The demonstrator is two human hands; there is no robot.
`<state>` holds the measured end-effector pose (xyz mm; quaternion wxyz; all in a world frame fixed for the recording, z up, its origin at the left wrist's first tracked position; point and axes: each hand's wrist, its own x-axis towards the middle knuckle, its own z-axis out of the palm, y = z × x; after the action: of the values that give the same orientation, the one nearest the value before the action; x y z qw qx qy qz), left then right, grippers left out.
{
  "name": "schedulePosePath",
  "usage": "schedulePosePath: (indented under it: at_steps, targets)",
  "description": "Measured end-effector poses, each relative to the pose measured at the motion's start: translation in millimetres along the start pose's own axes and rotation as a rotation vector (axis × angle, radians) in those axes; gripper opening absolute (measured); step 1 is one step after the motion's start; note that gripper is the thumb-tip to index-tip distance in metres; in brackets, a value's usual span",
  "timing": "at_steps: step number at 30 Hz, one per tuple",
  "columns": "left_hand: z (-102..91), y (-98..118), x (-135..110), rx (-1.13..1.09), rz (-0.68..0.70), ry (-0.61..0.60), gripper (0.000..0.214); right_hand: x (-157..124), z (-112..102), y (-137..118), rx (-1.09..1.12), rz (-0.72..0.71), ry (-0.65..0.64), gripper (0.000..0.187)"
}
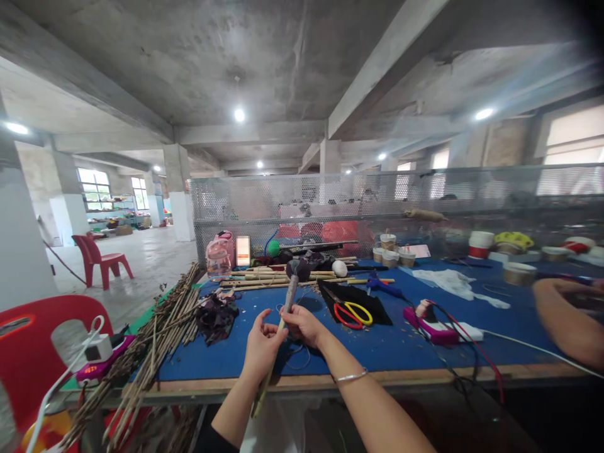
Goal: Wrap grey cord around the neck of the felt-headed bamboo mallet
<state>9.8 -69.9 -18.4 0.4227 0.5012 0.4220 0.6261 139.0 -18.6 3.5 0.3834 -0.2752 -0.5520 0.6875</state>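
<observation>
A bamboo-like stick [265,389] slants up across the front of the table in both my hands. Its upper part has a grey wrapping [291,293], and a dark bundled head [298,269] tops it. My left hand [262,345] is closed round the bare stick below the wrapping. Just above, my right hand [304,324] pinches the stick at the wrapping's lower end. A thin string [301,366] loops on the table under my hands. Right of them, scissors [353,314] with red and yellow handles lie on black cloth [381,303]. Crumpled dark fabric [216,316] lies to the left.
Dry stalks [163,327] pile along the left table edge. Behind are bamboo sticks [264,282], a white ball [339,268] and a blue glue gun [384,286]. A purple power strip [431,327] trails cables to the right. Another person's arm [566,318] rests at far right.
</observation>
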Motion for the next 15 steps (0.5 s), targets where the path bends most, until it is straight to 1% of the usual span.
schedulePosePath:
  at_steps: [1,3,6,9,11,13,15]
  targets:
    - [-0.4,1.2,-0.7,-0.004,-0.014,0.001,0.076,-0.3,0.2,-0.5,0.012,0.003,-0.010,0.037]
    - [-0.8,3.8,-2.3,-0.026,-0.060,-0.037,0.079,-0.7,0.3,-1.2,0.027,0.006,-0.028,0.038]
    - [0.0,6.1,-3.2,-0.052,-0.118,-0.098,0.074,-0.2,0.2,-0.8,0.019,0.016,-0.039,0.035]
    - [0.7,5.8,-1.5,-0.038,-0.062,-0.050,0.068,0.9,-0.3,0.7,0.000,0.014,-0.027,0.034]
    - [0.1,5.0,-0.1,-0.027,-0.031,-0.006,0.070,1.2,-0.5,1.3,-0.004,0.002,-0.022,0.034]
    - [-0.9,4.5,0.6,-0.028,-0.044,0.002,0.077,0.8,-0.5,1.3,0.005,-0.008,-0.030,0.034]
    - [-1.7,4.2,0.5,-0.049,-0.076,-0.025,0.081,0.2,-0.3,1.0,0.022,-0.006,-0.045,0.035]
